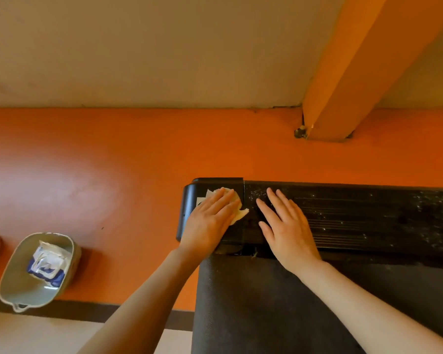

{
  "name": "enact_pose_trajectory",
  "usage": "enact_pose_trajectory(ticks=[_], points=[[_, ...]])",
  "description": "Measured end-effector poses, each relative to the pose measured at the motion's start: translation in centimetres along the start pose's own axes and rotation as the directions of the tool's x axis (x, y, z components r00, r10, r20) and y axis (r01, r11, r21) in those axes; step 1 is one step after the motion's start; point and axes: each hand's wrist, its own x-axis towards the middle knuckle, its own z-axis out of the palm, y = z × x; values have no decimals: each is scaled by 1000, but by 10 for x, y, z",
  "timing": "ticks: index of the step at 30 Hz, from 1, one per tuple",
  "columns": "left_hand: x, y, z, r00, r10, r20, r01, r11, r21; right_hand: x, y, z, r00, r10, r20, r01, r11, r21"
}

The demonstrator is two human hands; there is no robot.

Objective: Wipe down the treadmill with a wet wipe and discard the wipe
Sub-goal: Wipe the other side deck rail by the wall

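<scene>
The black treadmill [356, 215] lies across the right half of the view, its front cover speckled with dust, its grey belt [266, 302] running toward me. My left hand [210, 221] presses a crumpled white wet wipe [237, 212] flat against the cover's left end, fingers straight. Beside it my right hand [284, 226] rests flat on the cover with fingers spread, holding nothing. Most of the wipe is hidden under my left palm.
A pale green basket [16, 284] stands on the orange floor at the lower left, holding a blue-and-white pack of wipes [49, 264]. An orange column [343, 85] meets the floor at the wall behind the treadmill. Orange floor stretches to the left of the treadmill.
</scene>
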Motion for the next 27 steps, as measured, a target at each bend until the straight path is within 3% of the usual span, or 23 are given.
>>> enact_pose_trajectory(ticks=[4, 8, 11, 14, 19, 27], points=[[-1, -2, -13, 998, 29, 55, -26, 998, -59, 0, 8, -2, 999, 23, 24, -23, 1000, 8], [-11, -14, -22, 967, 221, 129, -226, 974, 25, 3, 5, 1, 998, 53, 17, -53, 998, 18], [-11, -22, -22, 952, 298, 75, -302, 952, 51, 1, 6, 3, 999, 43, 29, -43, 999, 10], [4, -25, -21, 969, 244, -26, -243, 970, 28, 1, 8, 6, 999, 44, 29, -45, 999, 19], [19, -11, -18, 991, -25, -128, 18, 998, -52, 0, 7, 7, 999, 44, 32, -46, 998, 38], [-4, -12, -25, 999, 9, -47, -7, 999, 45, 1, 7, 6, 999, 45, 27, -46, 999, 25]])
